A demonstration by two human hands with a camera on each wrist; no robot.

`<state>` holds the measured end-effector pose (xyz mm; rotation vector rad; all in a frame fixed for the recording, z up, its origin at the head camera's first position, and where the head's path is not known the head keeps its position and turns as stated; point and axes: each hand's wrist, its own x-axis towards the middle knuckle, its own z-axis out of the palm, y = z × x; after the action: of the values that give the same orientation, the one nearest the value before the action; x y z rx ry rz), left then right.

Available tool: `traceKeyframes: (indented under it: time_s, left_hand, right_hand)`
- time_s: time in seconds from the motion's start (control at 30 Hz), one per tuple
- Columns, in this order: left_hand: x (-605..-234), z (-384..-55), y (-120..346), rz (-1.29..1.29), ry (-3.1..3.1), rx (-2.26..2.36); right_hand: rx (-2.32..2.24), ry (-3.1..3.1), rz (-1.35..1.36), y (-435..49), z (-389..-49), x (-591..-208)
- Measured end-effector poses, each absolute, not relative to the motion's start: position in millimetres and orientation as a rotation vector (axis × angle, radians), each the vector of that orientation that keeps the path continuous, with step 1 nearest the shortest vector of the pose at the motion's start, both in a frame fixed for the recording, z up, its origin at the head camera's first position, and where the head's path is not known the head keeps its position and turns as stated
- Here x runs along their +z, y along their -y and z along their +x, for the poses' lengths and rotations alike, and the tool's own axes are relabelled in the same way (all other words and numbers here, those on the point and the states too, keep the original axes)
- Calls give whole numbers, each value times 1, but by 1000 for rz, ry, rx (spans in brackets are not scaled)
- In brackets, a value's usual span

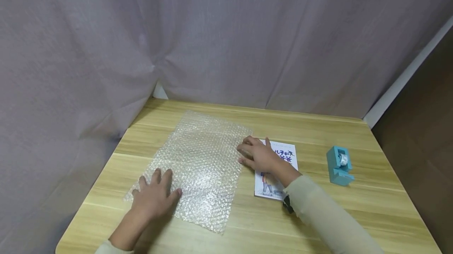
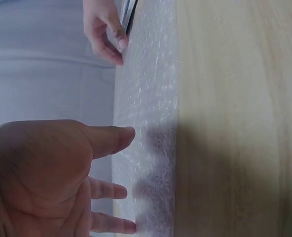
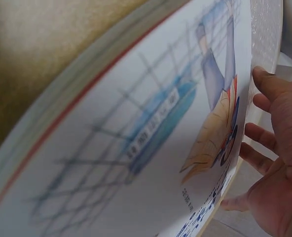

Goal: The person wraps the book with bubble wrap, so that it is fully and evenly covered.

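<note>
A sheet of clear bubble wrap (image 1: 201,155) lies spread on the wooden table. Over its near left part is my left hand (image 1: 153,197), fingers spread and holding nothing; in the left wrist view its thumb and fingertips come close to the wrap (image 2: 153,94), though contact is unclear. My right hand (image 1: 261,157) reaches across a white illustrated book (image 1: 263,189), with fingertips at the wrap's right edge. In the right wrist view, its relaxed fingers (image 3: 262,136) stand apart beside the book's cover (image 3: 106,182). The hand and forearm hide part of that cover.
A blue tape dispenser (image 1: 334,165) with a roll in it stands to the right of the book. Grey curtain (image 1: 226,41) hangs behind the table (image 1: 301,230) and down the left side. At the far right is a brown panel (image 1: 421,128).
</note>
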<state>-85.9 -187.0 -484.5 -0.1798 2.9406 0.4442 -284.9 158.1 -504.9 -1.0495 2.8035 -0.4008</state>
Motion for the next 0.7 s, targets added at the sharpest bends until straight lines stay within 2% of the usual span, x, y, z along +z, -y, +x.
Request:
traceKeyframes:
  time_s: [0.7]
  left_hand:
    - [-486,-102,167,-365,-2963,437]
  right_hand:
    - [-350,-2698,-1287,-173,-322,-516]
